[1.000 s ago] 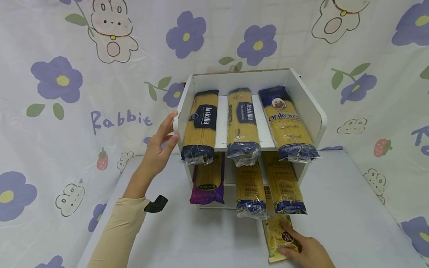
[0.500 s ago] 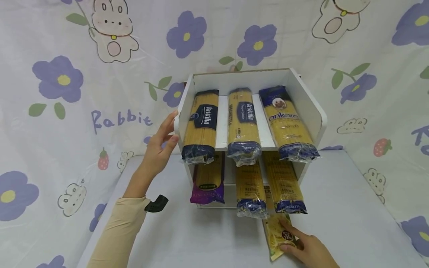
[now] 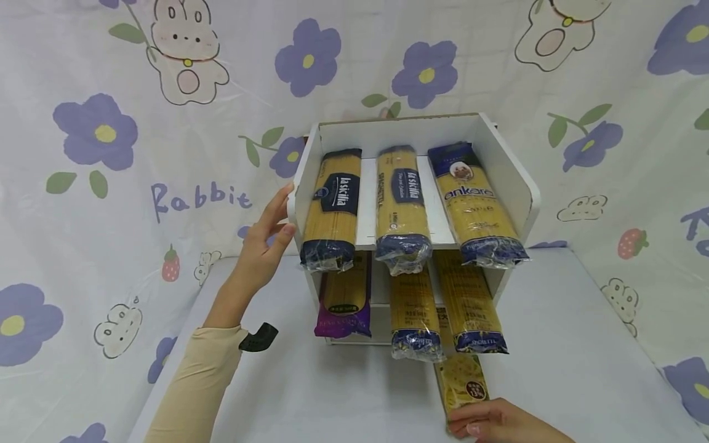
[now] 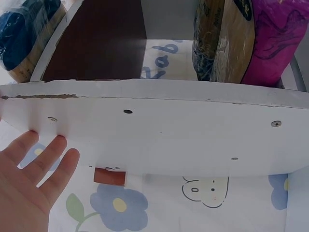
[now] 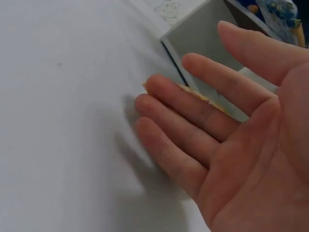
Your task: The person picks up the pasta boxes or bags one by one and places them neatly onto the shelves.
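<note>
A white two-tier shelf (image 3: 512,178) stands on the table. My left hand (image 3: 263,249) rests its fingertips against the shelf's left side panel, fingers fairly straight, as the left wrist view also shows. My right hand (image 3: 506,421) is at the near end of a yellow noodle packet (image 3: 464,376), which lies partly under the shelf's lower packs. In the right wrist view the right hand's fingers (image 5: 178,137) are extended, the palm shows, and nothing is gripped. That hand hides most of the packet there.
Three spaghetti packs lie on the top tier: two La Sicilia, left (image 3: 332,209) and middle (image 3: 403,203), and an Ankara pack (image 3: 476,203) at right. Below are a purple-ended pack (image 3: 344,301) and two blue-ended spaghetti packs, middle (image 3: 415,314) and right (image 3: 473,307). A printed curtain (image 3: 210,141) hangs behind.
My right hand has let go of the noodle packet's sides and shifted down to its near end, fingers extended. The packet slid slightly inward earlier. The left hand has stayed put.
</note>
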`<state>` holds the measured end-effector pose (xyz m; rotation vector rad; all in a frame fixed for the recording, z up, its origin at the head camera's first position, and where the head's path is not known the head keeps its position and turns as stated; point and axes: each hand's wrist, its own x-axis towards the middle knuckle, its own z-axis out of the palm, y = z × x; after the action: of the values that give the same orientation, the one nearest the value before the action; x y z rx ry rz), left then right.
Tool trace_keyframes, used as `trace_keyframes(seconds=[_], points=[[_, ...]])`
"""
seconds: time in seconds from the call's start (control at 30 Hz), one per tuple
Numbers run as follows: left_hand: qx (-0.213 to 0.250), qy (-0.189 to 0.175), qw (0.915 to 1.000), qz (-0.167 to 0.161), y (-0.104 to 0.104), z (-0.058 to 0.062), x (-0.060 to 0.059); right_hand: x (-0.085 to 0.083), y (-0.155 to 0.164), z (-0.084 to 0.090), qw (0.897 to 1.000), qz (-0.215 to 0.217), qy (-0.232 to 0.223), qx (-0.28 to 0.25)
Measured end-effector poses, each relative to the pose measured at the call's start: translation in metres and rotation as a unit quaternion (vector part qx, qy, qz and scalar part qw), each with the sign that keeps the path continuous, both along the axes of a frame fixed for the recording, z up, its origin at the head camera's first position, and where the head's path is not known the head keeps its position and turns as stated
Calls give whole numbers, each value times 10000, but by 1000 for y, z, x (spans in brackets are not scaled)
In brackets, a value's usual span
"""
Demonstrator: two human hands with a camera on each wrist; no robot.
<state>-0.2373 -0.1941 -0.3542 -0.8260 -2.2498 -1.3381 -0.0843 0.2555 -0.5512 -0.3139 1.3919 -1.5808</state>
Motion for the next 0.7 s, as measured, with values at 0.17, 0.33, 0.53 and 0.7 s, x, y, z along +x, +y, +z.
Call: trace_keyframes(seconds=[0.17, 0.33, 0.53, 0.7], points=[[-34, 32, 10000, 26, 0, 0, 1, 1, -3, -6, 9995, -109, -216, 189], [-29, 52, 10000, 49, -1, 0, 0, 0, -2, -11, 9994, -206, -240, 147], [-40, 39, 10000, 26, -1, 0, 0, -3, -2, -15, 9996, -224, -51, 133], [-28, 14, 10000, 31, 0, -1, -1, -8, -3, -16, 9989, -137, 442, 99]])
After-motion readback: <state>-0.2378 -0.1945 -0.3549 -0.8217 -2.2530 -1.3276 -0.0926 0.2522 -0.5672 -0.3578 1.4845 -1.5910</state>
